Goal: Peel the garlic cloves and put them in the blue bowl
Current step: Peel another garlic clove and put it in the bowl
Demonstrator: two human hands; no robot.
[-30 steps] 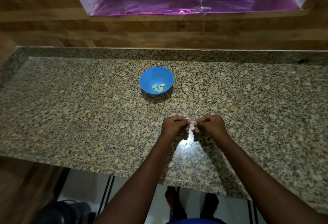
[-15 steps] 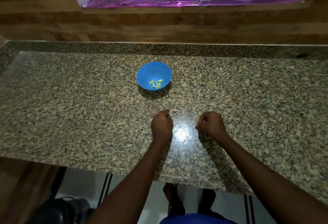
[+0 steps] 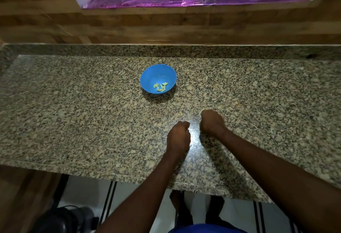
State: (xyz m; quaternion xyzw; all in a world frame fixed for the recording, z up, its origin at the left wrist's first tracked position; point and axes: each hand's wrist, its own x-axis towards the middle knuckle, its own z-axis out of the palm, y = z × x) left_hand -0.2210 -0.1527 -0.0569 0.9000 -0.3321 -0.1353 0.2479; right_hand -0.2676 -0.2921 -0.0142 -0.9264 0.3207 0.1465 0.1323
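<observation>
**Small cloves, small grips: both hands down on the granite**

The round blue plastic bowl sits on the speckled granite countertop, well beyond both hands, with a few pale yellow-green peeled garlic cloves lying in its bottom. One tiny pale bit, perhaps a clove or a scrap of one, lies on the stone just ahead of the left hand and beside the right hand.

Garlic of this size is likely light, firm and a little slick once bare, while its skin is thin, dry and papery. It is best pinched between fingertip and thumb at the ends, with the skin torn from the tip.

The left hand rests knuckles-up, its fingers curled under; whether they enclose anything cannot be told. The right hand is also curled, palm down, and a thin whitish strand of papery garlic skin shows at its far edge, apparently at the fingertips, though the hold itself is hidden. Both forearms reach in from the near edge, wrists low, the hands near each other but apart.
</observation>
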